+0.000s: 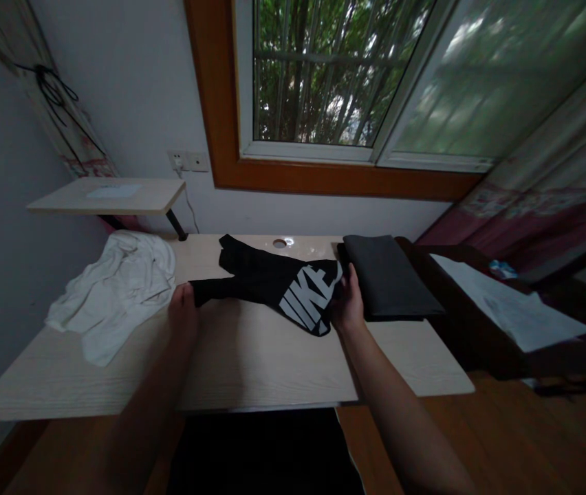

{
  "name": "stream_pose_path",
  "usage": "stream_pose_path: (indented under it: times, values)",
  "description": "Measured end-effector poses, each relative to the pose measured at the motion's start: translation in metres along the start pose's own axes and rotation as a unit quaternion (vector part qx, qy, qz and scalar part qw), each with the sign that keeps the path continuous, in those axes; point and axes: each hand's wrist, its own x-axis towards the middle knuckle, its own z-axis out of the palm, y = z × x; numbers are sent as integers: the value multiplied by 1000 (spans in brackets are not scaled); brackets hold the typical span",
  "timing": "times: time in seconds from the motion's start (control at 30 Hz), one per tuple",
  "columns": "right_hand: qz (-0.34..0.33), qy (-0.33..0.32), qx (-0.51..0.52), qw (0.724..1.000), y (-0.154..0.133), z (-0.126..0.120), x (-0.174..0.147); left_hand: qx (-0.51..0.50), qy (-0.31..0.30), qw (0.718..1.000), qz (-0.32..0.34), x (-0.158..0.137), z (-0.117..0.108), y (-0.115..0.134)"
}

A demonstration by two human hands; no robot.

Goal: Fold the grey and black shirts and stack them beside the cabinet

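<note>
A black garment (256,275) with large pale "NIKE" lettering stretches between my two hands above the table; its exact kind is unclear. Two narrow parts extend from its left side. My left hand (183,306) is closed on the end of the nearer one. At the other side, my right hand (349,302) grips the wide edge beside the lettering, with some fingers hidden behind the cloth. A crumpled white cloth (128,275) lies just left of my left hand. Close to my right hand is a flat dark grey folder-like item (391,275).
The pale wooden table (272,371) stands against the wall below a window (342,75). A small raised shelf (112,196) occupies its back left. Right of the table, a sheet of paper (504,302) rests on a dark surface.
</note>
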Motion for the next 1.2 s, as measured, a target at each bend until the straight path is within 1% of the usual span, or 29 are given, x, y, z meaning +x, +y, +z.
stream_pose_path:
  times: [0.07, 0.13, 0.17, 0.23, 0.3, 0.37, 0.4, 0.5, 0.53, 0.6, 0.67, 0.7, 0.73, 0.77, 0.83, 0.9, 0.97, 1.03, 1.1, 1.2]
  values:
    - [16, 14, 12, 1000, 2, 1, -2, -44, 9, 998, -34, 1, -2, 1]
    - [13, 19, -4, 1000, 1, 4, -5, -76, 16, 995, -56, 1, -3, 4]
    - [-2, 21, -31, 999, -2, 5, -7, -82, 16, 995, -56, 0, -4, 7]
    - [-55, 13, -119, 991, -9, 9, -13, -78, 1, 996, -36, -1, -5, 12]
    - [-123, -7, -230, 965, -19, 12, -19, -68, -30, 997, 5, -5, -5, 18]
    - [-179, -46, -319, 930, -27, 16, -24, -62, -66, 994, 54, -9, -4, 23]
    - [-200, -73, -348, 913, -29, 18, -26, -60, -84, 991, 81, -12, -4, 24]
    - [-245, -182, -385, 871, -32, 26, -30, -52, -153, 970, 180, -21, -3, 26]
    - [-254, -219, -390, 858, -32, 28, -31, -54, -190, 957, 212, -24, -3, 26]
    - [-261, -281, -403, 831, -32, 32, -32, -74, -287, 919, 259, -28, -4, 25]
    - [-249, -318, -423, 812, -30, 35, -31, -103, -377, 880, 270, -30, -4, 23]
    - [-238, -324, -433, 807, -30, 36, -31, -114, -403, 869, 262, -30, -4, 23]
    - [-229, -323, -444, 804, -29, 36, -31, -118, -412, 868, 250, -30, -4, 22]
    - [-223, -317, -456, 801, -28, 36, -30, -112, -405, 877, 235, -30, -3, 22]
    - [-228, -305, -477, 792, -26, 35, -30, -79, -351, 907, 219, -28, 0, 21]
    - [-249, -300, -487, 782, -25, 32, -31, -45, -279, 931, 230, -25, 5, 21]
    - [-272, -293, -480, 781, -25, 30, -33, -25, -224, 940, 256, -23, 11, 19]
    - [-295, -280, -455, 792, -26, 26, -34, -1, -196, 940, 281, -20, 17, 15]
    - [-314, -263, -420, 810, -28, 22, -35, 38, -187, 936, 295, -19, 22, 11]
    - [-326, -209, -370, 845, -30, 14, -37, 97, -207, 928, 294, -20, 27, 8]
